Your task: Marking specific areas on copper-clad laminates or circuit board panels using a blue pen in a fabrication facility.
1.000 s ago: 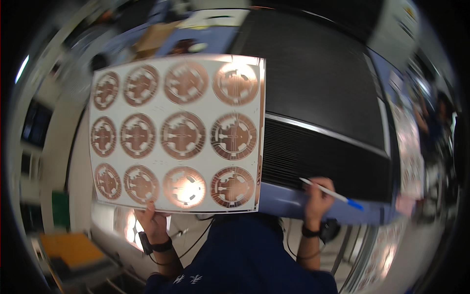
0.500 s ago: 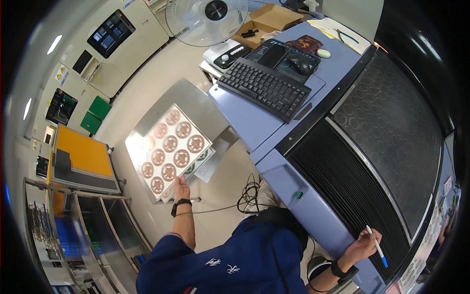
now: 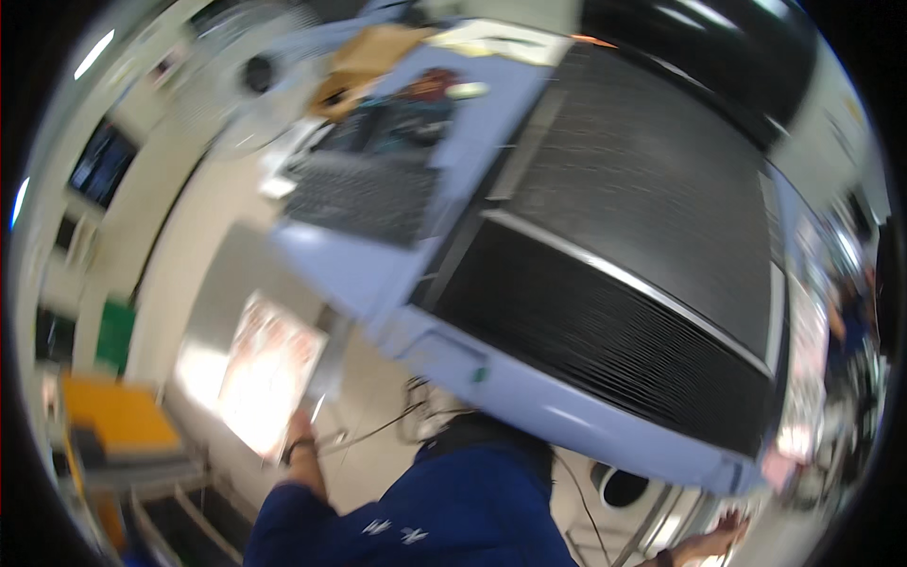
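Sheet [image 3: 269, 373] with rows of round copper-coloured patterns, pale and glaring under the light, held low on the left, tilted and seen nearly edge-on, well apart from the big machine. Left hand [image 3: 300, 430] at the sheet's lower edge, fingers closed on that edge, a dark band around the wrist, dark blue sleeve [image 3: 283, 524] coming up from below. Motion blur over the whole picture, so finer detail of the grip not readable.

Right hand [image 3: 723, 529] far off at the lower right, just under the pale blue front edge of the machine, fingers spread loosely; too blurred to say whether anything is held there. Dark band on that wrist too.

Between the two hands, a dark blue torso [image 3: 444, 515] at the bottom middle. Above it, the large machine [image 3: 605, 312] with a ribbed black top in two sloping panels and a pale blue body, filling the middle and right. On its left wing, a black keyboard [image 3: 364, 194] lying flat, with a cardboard box [image 3: 364, 66] and some small items beyond it. Dark cables [image 3: 397, 425] trailing on the light floor beside the sheet. Orange-topped cart [image 3: 118, 420] at the lower left, near the sheet but not touching it. Green boxes [image 3: 115, 333] against the left wall, dark screens higher up on that wall.
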Demonstrator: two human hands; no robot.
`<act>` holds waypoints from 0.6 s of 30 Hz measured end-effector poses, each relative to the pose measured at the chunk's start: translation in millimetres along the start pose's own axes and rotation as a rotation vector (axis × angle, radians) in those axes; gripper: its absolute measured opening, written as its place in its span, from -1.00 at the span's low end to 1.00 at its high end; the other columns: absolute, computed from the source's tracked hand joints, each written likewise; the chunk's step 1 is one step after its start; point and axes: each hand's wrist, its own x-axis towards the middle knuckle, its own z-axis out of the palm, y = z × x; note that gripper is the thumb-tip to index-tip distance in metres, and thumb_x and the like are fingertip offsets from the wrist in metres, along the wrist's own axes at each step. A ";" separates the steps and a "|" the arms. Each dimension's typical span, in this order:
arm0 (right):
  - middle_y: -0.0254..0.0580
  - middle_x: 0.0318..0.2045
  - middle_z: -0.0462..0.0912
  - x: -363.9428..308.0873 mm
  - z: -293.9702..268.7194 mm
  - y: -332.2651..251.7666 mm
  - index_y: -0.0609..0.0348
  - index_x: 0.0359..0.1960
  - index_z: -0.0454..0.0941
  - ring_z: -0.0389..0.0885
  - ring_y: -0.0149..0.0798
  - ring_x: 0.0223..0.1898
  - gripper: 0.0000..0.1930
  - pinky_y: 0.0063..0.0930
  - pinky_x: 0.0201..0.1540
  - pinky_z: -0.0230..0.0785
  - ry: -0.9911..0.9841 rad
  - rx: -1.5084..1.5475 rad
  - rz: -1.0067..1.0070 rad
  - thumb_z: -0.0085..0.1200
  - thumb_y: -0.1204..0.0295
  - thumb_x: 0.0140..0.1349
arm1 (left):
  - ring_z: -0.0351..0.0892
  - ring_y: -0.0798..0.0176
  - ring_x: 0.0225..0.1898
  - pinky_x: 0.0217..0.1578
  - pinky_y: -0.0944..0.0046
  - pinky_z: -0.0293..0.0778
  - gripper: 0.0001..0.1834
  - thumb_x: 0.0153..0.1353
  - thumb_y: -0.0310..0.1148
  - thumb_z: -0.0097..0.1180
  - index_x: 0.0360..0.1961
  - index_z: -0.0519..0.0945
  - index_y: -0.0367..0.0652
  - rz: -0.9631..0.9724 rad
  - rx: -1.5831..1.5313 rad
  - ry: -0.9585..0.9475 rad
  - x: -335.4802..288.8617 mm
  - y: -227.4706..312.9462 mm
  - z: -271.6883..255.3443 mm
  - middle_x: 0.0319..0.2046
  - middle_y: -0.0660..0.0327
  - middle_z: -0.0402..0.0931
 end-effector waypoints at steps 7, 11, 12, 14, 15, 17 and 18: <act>0.27 0.02 0.44 46.4 -199.6 84.4 0.41 0.13 0.26 0.35 0.21 0.10 -0.41 -0.10 0.13 0.22 0.029 -1.474 0.230 0.03 0.27 0.12 | 0.41 0.16 0.02 0.02 0.23 0.37 -0.64 0.28 -0.40 -0.14 0.09 0.37 -0.19 -0.089 0.145 -0.166 45.0 111.9 -91.2 0.04 0.10 0.40; 0.38 0.06 0.36 4.4 -238.5 89.9 0.39 0.17 0.20 0.28 0.25 0.15 -0.10 -0.04 0.22 0.12 -0.283 -1.520 0.181 0.19 -0.10 -0.03 | 0.43 0.14 -0.04 -0.04 0.22 0.39 -0.68 0.27 -0.38 -0.13 0.03 0.40 -0.23 -0.165 -0.463 0.208 81.8 196.7 -167.2 -0.02 0.07 0.42; 0.38 0.06 0.36 -6.2 -239.7 89.0 0.39 0.17 0.20 0.28 0.25 0.15 -0.10 -0.04 0.22 0.12 -0.247 -1.481 0.181 0.19 -0.10 -0.03 | 0.44 0.14 -0.06 -0.06 0.22 0.40 -0.68 0.27 -0.38 -0.12 0.02 0.40 -0.24 -0.128 -0.594 0.313 86.8 204.7 -195.5 -0.03 0.06 0.42; 0.40 0.09 0.32 -29.0 -215.5 88.4 0.38 0.11 0.29 0.23 0.24 0.19 -0.26 -0.09 0.25 0.09 -0.154 -1.529 0.082 0.19 0.04 0.04 | 0.45 0.13 -0.09 -0.09 0.21 0.41 -0.70 0.27 -0.37 -0.12 -0.01 0.42 -0.27 -0.028 -0.767 0.443 102.9 230.2 -238.1 -0.06 0.05 0.43; 0.40 0.09 0.32 -45.9 -224.4 96.0 0.38 0.11 0.29 0.23 0.24 0.19 -0.26 -0.09 0.25 0.09 -0.144 -1.527 0.094 0.19 0.04 0.04 | 0.46 0.12 -0.11 -0.10 0.21 0.42 -0.70 0.27 -0.37 -0.11 -0.02 0.42 -0.28 0.037 -0.841 0.491 111.1 241.6 -261.3 -0.08 0.04 0.44; 0.39 0.10 0.31 -69.0 -239.6 118.1 0.36 0.12 0.27 0.24 0.22 0.18 -0.31 -0.03 0.25 0.06 -0.010 -1.404 0.001 0.23 0.18 0.05 | 0.47 0.12 -0.14 -0.13 0.20 0.43 -0.71 0.27 -0.36 -0.11 -0.05 0.43 -0.30 0.177 -0.978 0.553 123.1 269.7 -301.6 -0.11 0.02 0.45; 0.39 0.13 0.28 -68.6 -243.0 120.6 0.36 0.15 0.24 0.21 0.24 0.21 -0.33 0.03 0.27 0.01 0.026 -1.352 -0.011 0.22 0.28 0.05 | 0.47 0.11 -0.16 -0.15 0.20 0.44 -0.71 0.27 -0.36 -0.11 -0.07 0.44 -0.31 0.242 -1.045 0.583 127.0 281.7 -318.0 -0.12 0.02 0.45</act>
